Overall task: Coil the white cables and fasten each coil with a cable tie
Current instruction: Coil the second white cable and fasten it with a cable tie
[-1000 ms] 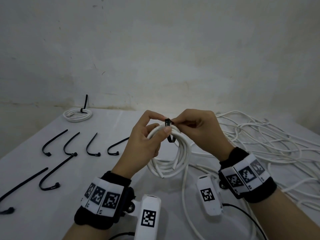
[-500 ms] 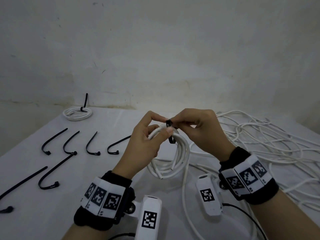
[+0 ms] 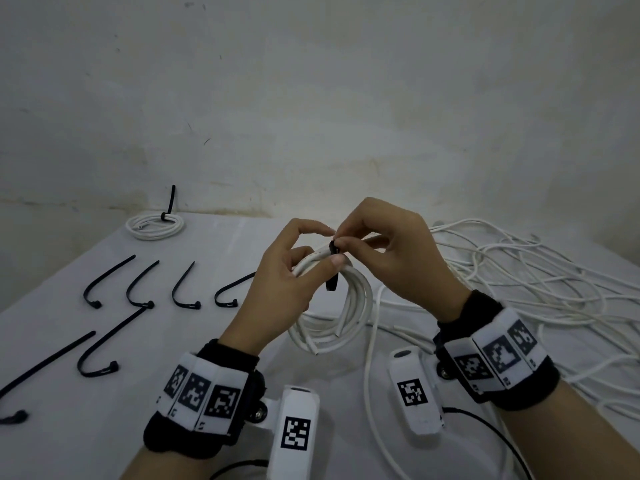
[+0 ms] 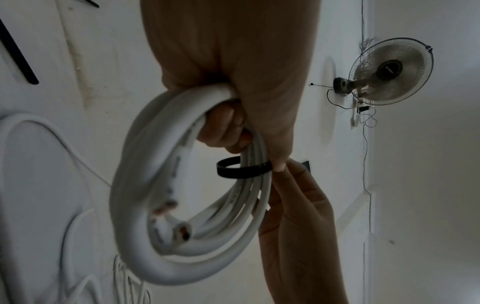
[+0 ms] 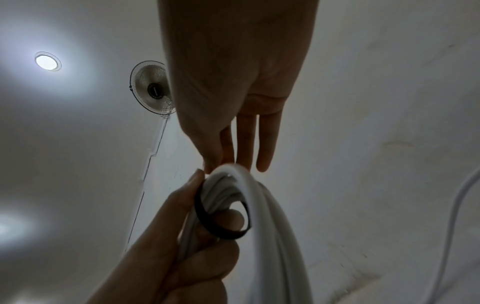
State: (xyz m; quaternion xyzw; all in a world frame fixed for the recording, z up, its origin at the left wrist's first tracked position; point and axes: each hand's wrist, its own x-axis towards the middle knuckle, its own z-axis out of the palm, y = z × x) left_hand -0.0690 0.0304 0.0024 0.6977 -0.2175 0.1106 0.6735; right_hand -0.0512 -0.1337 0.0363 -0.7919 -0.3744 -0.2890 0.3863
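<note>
I hold a coil of white cable (image 3: 349, 306) upright above the table. My left hand (image 3: 294, 271) grips the coil's top, fingers curled round the strands (image 4: 182, 115). A black cable tie (image 3: 332, 268) loops loosely round the strands just below that grip, also seen as a dark band (image 4: 241, 168) (image 5: 215, 222). My right hand (image 3: 384, 251) pinches the tie's head between thumb and forefinger at the coil's top; its other fingers point out straight (image 5: 254, 139).
A finished coil with a black tie (image 3: 154, 225) lies at the table's far left. Several loose black cable ties (image 3: 138, 289) lie in rows on the left. A tangle of white cable (image 3: 519, 282) covers the right side. A wall stands close behind.
The hands and coil stay almost in place. My right hand has risen slightly at the tie's head, and the tie's free end hangs a little lower in front of the coil.
</note>
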